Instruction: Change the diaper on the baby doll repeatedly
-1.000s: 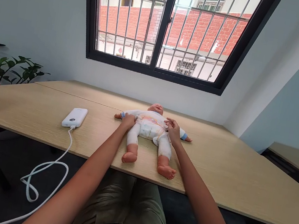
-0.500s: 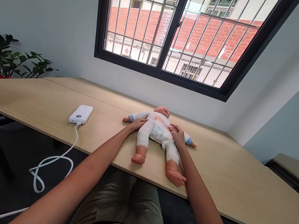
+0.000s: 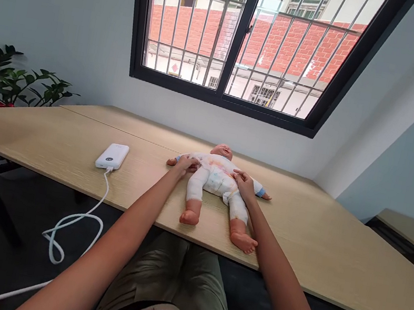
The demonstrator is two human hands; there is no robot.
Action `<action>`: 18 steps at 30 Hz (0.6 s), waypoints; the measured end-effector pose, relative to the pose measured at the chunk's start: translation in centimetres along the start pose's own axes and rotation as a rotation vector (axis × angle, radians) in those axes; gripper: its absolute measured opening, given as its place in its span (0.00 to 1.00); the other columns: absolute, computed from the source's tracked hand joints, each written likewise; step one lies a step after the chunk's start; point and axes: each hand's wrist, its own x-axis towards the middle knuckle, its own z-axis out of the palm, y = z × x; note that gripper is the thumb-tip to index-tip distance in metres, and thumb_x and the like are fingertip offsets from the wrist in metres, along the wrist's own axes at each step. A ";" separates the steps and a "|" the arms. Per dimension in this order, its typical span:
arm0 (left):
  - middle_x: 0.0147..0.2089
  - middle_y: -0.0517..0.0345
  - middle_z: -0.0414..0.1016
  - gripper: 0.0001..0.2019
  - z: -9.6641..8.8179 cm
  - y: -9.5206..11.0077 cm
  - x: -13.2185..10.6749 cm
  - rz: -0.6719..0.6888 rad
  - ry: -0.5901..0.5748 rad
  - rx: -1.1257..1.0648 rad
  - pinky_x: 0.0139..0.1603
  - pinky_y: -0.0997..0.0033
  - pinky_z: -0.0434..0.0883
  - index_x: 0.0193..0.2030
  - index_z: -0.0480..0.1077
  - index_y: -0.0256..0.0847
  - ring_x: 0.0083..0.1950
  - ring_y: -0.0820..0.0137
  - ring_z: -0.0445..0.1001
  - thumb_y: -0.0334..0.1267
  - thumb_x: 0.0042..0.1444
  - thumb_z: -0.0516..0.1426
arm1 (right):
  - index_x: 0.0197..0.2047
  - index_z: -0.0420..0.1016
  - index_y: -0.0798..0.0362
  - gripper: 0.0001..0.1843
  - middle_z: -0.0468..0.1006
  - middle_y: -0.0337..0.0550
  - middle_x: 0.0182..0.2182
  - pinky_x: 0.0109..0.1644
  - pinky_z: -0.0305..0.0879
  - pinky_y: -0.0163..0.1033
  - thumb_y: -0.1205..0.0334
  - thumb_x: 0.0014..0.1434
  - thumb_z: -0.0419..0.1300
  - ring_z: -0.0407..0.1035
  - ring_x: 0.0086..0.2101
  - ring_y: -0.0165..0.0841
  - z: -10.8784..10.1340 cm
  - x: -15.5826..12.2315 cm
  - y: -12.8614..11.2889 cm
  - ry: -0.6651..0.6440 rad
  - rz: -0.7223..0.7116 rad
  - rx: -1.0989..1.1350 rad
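A baby doll (image 3: 218, 182) lies on its back on the wooden table (image 3: 321, 234), head toward the wall and feet toward me. It wears a white outfit with blue cuffs and pinkish stains on the chest. A white diaper-like piece with faint prints shows at its hips. My left hand (image 3: 188, 164) is at the doll's left-hand side in view, fingers bent against the cloth near the arm and hip. On the opposite side, my right hand (image 3: 245, 184) has its fingers closed together at the waist. What exactly the fingertips pinch is too small to tell.
To the left, a white power bank (image 3: 112, 156) lies on the table, its white cable (image 3: 106, 191) hanging over the front edge. A potted plant (image 3: 16, 78) stands beyond the table's left end. The wall and barred window (image 3: 220, 98) rise behind the table.
My left hand has shifted slightly up and left, its fingers lifting at the doll's side. The doll has moved a little to the left. My right hand stays at the waist.
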 end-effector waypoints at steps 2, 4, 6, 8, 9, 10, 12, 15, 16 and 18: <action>0.25 0.62 0.72 0.09 -0.6 0.2 0.2 -0.046 0.052 -0.041 0.39 0.68 0.74 0.33 0.66 0.39 0.28 0.73 0.72 0.30 0.47 0.63 | 0.40 0.74 0.51 0.16 0.80 0.47 0.38 0.55 0.68 0.48 0.53 0.48 0.60 0.74 0.43 0.40 0.1 0.0 0.1 -0.012 -0.022 -0.007; 0.26 0.61 0.73 0.08 -1.0 0.4 0.2 -0.086 0.079 -0.069 0.39 0.67 0.74 0.34 0.67 0.39 0.29 0.73 0.73 0.30 0.48 0.63 | 0.39 0.74 0.52 0.16 0.80 0.47 0.38 0.55 0.68 0.48 0.53 0.48 0.60 0.74 0.43 0.40 0.1 0.1 0.2 -0.014 -0.045 -0.005; 0.27 0.60 0.74 0.07 -1.1 0.6 0.3 -0.101 0.091 -0.085 0.38 0.68 0.73 0.35 0.69 0.38 0.29 0.72 0.73 0.31 0.49 0.62 | 0.39 0.74 0.52 0.17 0.80 0.47 0.38 0.55 0.67 0.47 0.52 0.48 0.60 0.74 0.43 0.40 0.1 0.2 0.5 -0.014 -0.055 -0.005; 0.27 0.59 0.74 0.07 -1.0 0.9 0.2 -0.091 0.093 -0.101 0.37 0.69 0.73 0.36 0.71 0.37 0.29 0.72 0.73 0.32 0.50 0.62 | 0.40 0.74 0.52 0.18 0.80 0.47 0.38 0.54 0.67 0.47 0.51 0.48 0.60 0.74 0.43 0.39 0.0 0.3 0.7 -0.019 -0.057 -0.011; 0.28 0.59 0.74 0.06 -0.9 1.0 0.2 -0.081 0.088 -0.109 0.38 0.70 0.72 0.37 0.72 0.37 0.30 0.73 0.73 0.32 0.50 0.62 | 0.40 0.75 0.53 0.18 0.80 0.47 0.39 0.54 0.67 0.46 0.51 0.48 0.60 0.73 0.43 0.39 0.0 0.3 0.7 -0.022 -0.060 -0.018; 0.28 0.58 0.75 0.06 -0.8 1.3 0.1 -0.072 0.079 -0.116 0.38 0.71 0.72 0.36 0.73 0.36 0.30 0.73 0.73 0.32 0.50 0.62 | 0.40 0.75 0.53 0.18 0.80 0.47 0.39 0.54 0.67 0.46 0.51 0.48 0.59 0.73 0.43 0.38 0.0 0.3 0.8 -0.024 -0.066 -0.026; 0.29 0.57 0.75 0.06 -0.7 1.7 -0.2 -0.061 0.047 -0.125 0.39 0.71 0.72 0.36 0.73 0.35 0.31 0.73 0.74 0.31 0.49 0.63 | 0.39 0.76 0.53 0.18 0.80 0.47 0.40 0.54 0.67 0.46 0.52 0.48 0.58 0.73 0.42 0.39 0.0 0.3 0.8 -0.015 -0.085 -0.041; 0.31 0.55 0.76 0.09 -0.5 2.2 -0.7 -0.049 -0.022 -0.126 0.39 0.69 0.72 0.34 0.73 0.35 0.31 0.72 0.74 0.30 0.46 0.65 | 0.38 0.76 0.53 0.17 0.80 0.48 0.39 0.53 0.67 0.46 0.52 0.48 0.58 0.73 0.42 0.39 0.1 0.2 0.6 0.000 -0.110 -0.074; 0.31 0.55 0.77 0.10 -0.5 2.2 -0.8 -0.041 -0.045 -0.123 0.39 0.69 0.72 0.34 0.73 0.35 0.32 0.72 0.75 0.30 0.44 0.66 | 0.38 0.76 0.53 0.17 0.80 0.47 0.39 0.53 0.67 0.46 0.52 0.49 0.58 0.73 0.42 0.39 0.1 0.2 0.6 0.000 -0.115 -0.089; 0.32 0.55 0.77 0.11 -0.3 2.2 -1.1 -0.025 -0.085 -0.116 0.37 0.70 0.71 0.34 0.73 0.35 0.32 0.72 0.74 0.30 0.43 0.67 | 0.39 0.76 0.53 0.18 0.80 0.47 0.39 0.53 0.67 0.46 0.51 0.50 0.57 0.73 0.41 0.38 0.2 0.1 0.5 -0.005 -0.125 -0.118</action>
